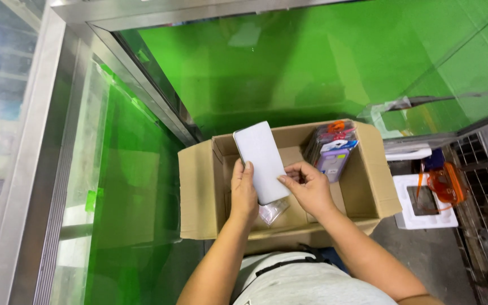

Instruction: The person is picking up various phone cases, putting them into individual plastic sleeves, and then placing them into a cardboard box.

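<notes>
Both hands held a flat white pack over an open cardboard box.

L hand (243,192) fingers curled shut along the white pack's (261,161) left edge, thumb on its face; R hand (310,186) pinched the lower right edge, fingertips (283,179) touching it, other fingers loosely bent. Pack tilted, top end toward 11 o'clock, above the cardboard box (199,192). Clear wrapper (271,212) hung at 6 o'clock under the pack. Packaged items w/ purple and orange cards (332,148) stood at 2 o'clock inside the box. Green floor (289,62) beyond at 12.
</notes>
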